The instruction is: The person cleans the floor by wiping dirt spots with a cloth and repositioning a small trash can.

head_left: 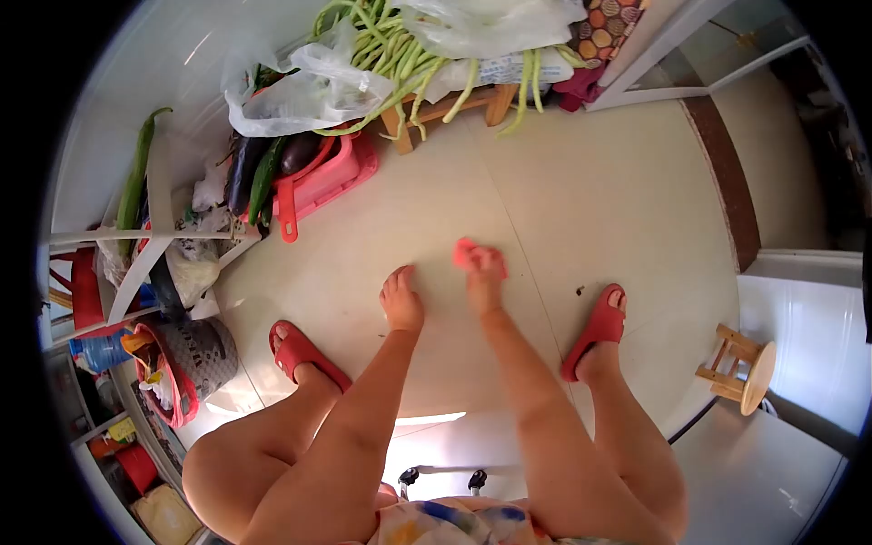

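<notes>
My right hand is pressed down near the floor, its fingers closed on a small bright pink cloth. Part of the cloth sticks out at the left of the fingers, and a bit shows at the right. To the left, my left hand hovers over or rests on the floor, which of the two I cannot tell. Nothing is in it, and its fingers are loosely bent and apart. Beige floor tiles lie beneath both hands.
Green beans and plastic bags cover a wooden stool ahead. Eggplants and cucumbers lie by a pink basket. A woven bag stands left, a small wooden stool right. Red slippers flank the hands. A dark speck lies on the floor.
</notes>
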`<state>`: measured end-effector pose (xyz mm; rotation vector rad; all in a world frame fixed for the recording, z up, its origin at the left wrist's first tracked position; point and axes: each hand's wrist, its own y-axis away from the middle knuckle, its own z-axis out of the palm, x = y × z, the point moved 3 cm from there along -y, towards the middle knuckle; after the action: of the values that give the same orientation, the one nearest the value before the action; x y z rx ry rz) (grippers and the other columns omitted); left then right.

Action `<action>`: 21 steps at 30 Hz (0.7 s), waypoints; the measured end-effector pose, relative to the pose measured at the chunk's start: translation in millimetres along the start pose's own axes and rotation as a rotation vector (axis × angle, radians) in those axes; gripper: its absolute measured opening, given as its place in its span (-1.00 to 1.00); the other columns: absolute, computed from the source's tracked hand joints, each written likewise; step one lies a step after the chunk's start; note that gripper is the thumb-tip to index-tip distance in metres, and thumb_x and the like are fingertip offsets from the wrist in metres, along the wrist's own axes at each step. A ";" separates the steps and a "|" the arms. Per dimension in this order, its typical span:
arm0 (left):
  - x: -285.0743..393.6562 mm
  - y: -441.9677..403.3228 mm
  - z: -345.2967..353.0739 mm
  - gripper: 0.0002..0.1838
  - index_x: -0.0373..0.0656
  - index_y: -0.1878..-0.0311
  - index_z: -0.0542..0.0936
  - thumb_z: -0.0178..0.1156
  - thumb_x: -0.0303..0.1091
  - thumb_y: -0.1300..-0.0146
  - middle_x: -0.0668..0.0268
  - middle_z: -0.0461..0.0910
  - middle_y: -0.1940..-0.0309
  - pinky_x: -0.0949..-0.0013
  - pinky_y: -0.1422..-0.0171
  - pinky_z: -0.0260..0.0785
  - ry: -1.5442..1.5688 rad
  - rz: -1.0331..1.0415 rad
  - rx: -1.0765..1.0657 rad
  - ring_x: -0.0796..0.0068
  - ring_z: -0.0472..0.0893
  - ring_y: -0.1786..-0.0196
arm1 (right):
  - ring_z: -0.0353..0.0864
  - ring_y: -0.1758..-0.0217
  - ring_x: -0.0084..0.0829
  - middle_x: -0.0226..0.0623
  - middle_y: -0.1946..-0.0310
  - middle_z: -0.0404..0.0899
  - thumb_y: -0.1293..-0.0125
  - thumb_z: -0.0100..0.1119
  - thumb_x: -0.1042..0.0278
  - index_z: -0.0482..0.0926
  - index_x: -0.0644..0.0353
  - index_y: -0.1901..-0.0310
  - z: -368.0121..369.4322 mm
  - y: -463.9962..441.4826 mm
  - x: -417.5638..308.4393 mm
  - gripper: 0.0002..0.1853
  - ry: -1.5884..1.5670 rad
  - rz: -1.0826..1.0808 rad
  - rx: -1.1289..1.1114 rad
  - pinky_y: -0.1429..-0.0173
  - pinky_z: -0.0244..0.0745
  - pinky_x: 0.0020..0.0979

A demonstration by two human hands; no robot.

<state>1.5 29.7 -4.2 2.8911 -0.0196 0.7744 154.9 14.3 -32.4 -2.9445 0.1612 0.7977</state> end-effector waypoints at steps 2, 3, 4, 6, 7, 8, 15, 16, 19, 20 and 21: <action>-1.7 7.2 -11.5 -0.45 0.04 -0.14 0.40 0.02 -0.62 -0.02 0.32 0.39 -0.12 0.11 -0.30 0.10 -0.029 0.025 -0.007 0.26 0.33 -0.23 | 0.53 0.03 -0.33 -0.32 0.09 0.40 -0.18 -0.02 0.71 0.52 0.14 -0.07 -1.3 16.4 -19.1 -0.58 -0.040 -0.100 0.110 0.31 0.62 -0.34; 32.8 -22.0 7.6 -0.45 0.05 -0.14 0.40 0.02 -0.62 -0.02 0.32 0.39 -0.12 0.11 -0.30 0.10 0.041 0.064 0.070 0.26 0.33 -0.22 | 0.54 0.04 -0.32 -0.31 0.07 0.39 -0.18 -0.05 0.72 0.52 0.15 -0.07 -4.7 -11.1 14.0 -0.57 -0.191 -0.058 0.027 0.38 0.62 -0.37; 30.5 -8.0 -8.3 -0.45 0.06 -0.14 0.40 0.02 -0.62 -0.03 0.33 0.40 -0.11 0.11 -0.30 0.10 0.014 0.039 0.055 0.26 0.33 -0.22 | 0.56 0.05 -0.31 -0.31 0.06 0.39 -0.18 -0.08 0.74 0.52 0.15 -0.07 4.0 9.5 -4.7 -0.56 -0.434 0.057 -0.148 0.46 0.62 -0.40; 42.4 -13.6 -30.2 -0.46 0.07 -0.15 0.40 0.02 -0.60 -0.05 0.32 0.41 -0.11 0.12 -0.29 0.12 0.007 0.012 0.048 0.25 0.34 -0.22 | 0.57 0.03 -0.30 -0.30 0.03 0.39 -0.20 -0.13 0.76 0.51 0.18 -0.07 0.0 12.0 -19.7 -0.56 -0.820 0.311 -0.325 0.57 0.62 -0.45; 53.7 -11.0 -38.3 -0.47 0.07 -0.15 0.40 0.02 -0.58 -0.06 0.30 0.41 -0.10 0.13 -0.28 0.13 0.020 -0.014 0.016 0.23 0.35 -0.21 | 0.56 0.01 -0.30 -0.29 0.02 0.39 -0.21 -0.16 0.75 0.50 0.21 -0.08 -30.7 16.3 -32.2 -0.56 -0.966 0.484 -0.357 0.60 0.62 -0.46; 66.1 -14.4 -44.6 -0.47 0.07 -0.16 0.41 0.03 -0.57 -0.07 0.29 0.42 -0.10 0.14 -0.28 0.15 0.038 -0.033 -0.003 0.21 0.35 -0.21 | 0.56 0.00 -0.30 -0.28 0.01 0.40 -0.21 -0.17 0.75 0.49 0.23 -0.09 -50.2 12.1 -36.6 -0.56 -1.042 0.521 -0.325 0.59 0.62 -0.46; 153.2 0.8 -76.8 -0.64 -0.08 -0.17 0.41 0.03 -0.32 -0.31 0.12 0.47 -0.01 0.23 -0.09 0.37 0.549 0.039 -0.101 0.18 0.49 -0.03 | 0.58 0.05 -0.41 -0.24 0.13 0.57 -0.20 -0.16 0.70 0.46 0.31 -0.11 -163.0 0.4 -49.1 -0.57 -1.193 0.319 0.097 0.23 0.55 -0.44; 164.7 12.1 -80.2 -0.64 -0.09 -0.17 0.41 0.02 -0.29 -0.32 0.14 0.49 0.02 0.27 -0.07 0.37 0.660 0.045 -0.151 0.26 0.50 0.00 | 0.59 0.10 -0.43 -0.24 0.18 0.60 -0.18 -0.13 0.68 0.50 0.31 -0.07 -186.3 10.1 -57.0 -0.59 -1.245 0.377 0.142 0.15 0.53 -0.46; 208.6 54.1 -111.6 -0.64 -0.14 -0.17 0.41 0.00 -0.22 -0.37 0.20 0.53 0.08 0.40 0.05 0.39 0.897 0.029 -0.265 0.44 0.52 0.11 | 0.60 0.17 -0.45 -0.23 0.20 0.63 -0.15 -0.07 0.64 0.52 0.29 -0.06 -248.5 42.4 -79.6 -0.59 -1.309 0.480 0.243 0.07 0.50 -0.47; 223.8 61.9 -119.7 -0.64 -0.14 -0.17 0.41 0.00 -0.22 -0.37 0.20 0.53 0.09 0.41 0.08 0.40 0.929 0.049 -0.269 0.45 0.52 0.12 | 0.60 0.18 -0.45 -0.23 0.18 0.63 -0.16 -0.07 0.64 0.52 0.28 -0.07 -268.6 47.8 -83.7 -0.59 -1.313 0.487 0.279 0.08 0.49 -0.46; 239.0 68.6 -125.2 -0.64 -0.14 -0.17 0.41 0.00 -0.22 -0.37 0.21 0.53 0.09 0.42 0.10 0.41 0.966 0.074 -0.275 0.46 0.52 0.13 | 0.60 0.19 -0.46 -0.23 0.18 0.63 -0.16 -0.06 0.63 0.51 0.27 -0.07 -285.0 53.5 -83.6 -0.59 -1.321 0.468 0.327 0.09 0.49 -0.46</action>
<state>143.1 -13.7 231.5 2.0116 -0.1108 1.8978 218.3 -63.7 252.1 -1.5741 0.7421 2.2382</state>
